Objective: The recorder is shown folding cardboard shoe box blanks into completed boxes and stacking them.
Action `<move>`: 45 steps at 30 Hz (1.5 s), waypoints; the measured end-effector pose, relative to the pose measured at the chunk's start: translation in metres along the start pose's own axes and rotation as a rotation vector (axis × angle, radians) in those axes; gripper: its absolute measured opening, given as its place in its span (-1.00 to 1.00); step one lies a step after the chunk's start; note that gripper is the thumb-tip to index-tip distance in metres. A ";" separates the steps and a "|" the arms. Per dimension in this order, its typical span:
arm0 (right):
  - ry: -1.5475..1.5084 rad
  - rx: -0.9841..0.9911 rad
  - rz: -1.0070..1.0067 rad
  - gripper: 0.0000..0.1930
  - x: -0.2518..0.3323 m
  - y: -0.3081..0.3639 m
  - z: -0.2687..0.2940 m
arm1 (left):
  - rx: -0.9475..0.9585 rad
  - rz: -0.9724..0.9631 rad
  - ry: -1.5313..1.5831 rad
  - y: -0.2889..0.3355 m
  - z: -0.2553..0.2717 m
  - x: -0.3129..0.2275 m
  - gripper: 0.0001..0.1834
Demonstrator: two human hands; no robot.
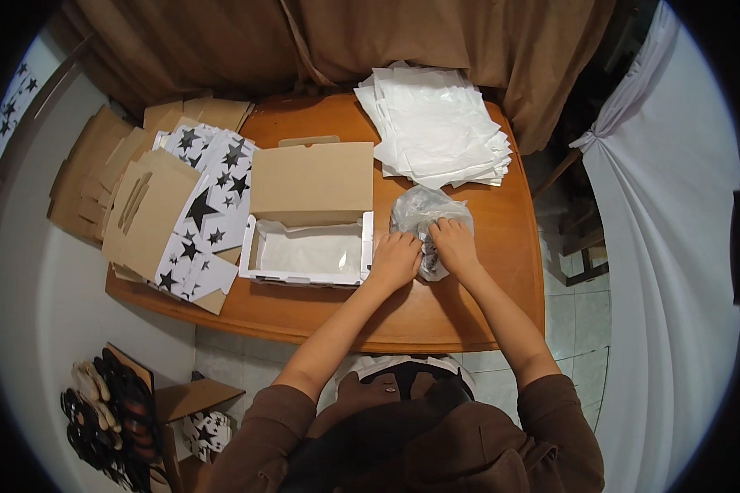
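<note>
A crinkled clear plastic bag (pixel 417 207) lies on the wooden table, right of the opened box. Something dark shows through it between my hands, but I cannot make out what. My left hand (pixel 398 258) grips the bag's left side with bent fingers, close to the box's right wall. On the bag's right side, my right hand (pixel 454 244) has its fingers curled into the plastic. The cardboard box (pixel 312 179) stands with its brown lid raised at the back. White tissue paper (pixel 308 249) lines its inside.
A stack of white paper sheets (pixel 436 123) lies at the table's (pixel 501 304) back right. Flattened star-printed cartons (pixel 201 209) pile up on the left. Below, at lower left, several pairs of sandals (pixel 111 411) sit near a carton. A brown curtain (pixel 370 37) hangs behind.
</note>
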State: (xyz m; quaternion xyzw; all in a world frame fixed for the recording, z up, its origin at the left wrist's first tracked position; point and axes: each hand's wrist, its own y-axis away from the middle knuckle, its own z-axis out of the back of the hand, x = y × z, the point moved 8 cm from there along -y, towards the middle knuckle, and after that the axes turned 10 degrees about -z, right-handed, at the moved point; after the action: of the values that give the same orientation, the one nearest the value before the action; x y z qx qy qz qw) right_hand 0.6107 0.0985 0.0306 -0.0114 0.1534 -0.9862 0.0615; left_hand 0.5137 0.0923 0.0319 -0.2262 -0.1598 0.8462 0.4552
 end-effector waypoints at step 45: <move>-0.023 0.248 -0.234 -0.06 0.121 -0.198 -0.018 | -0.103 0.325 -0.029 0.149 0.187 0.271 -0.78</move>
State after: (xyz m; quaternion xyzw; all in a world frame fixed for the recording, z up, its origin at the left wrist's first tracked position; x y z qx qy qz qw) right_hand 0.4669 0.2762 0.0744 -0.0328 0.0277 -0.9978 -0.0509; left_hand 0.1798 0.2291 0.0554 -0.2596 -0.1708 0.9026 0.2978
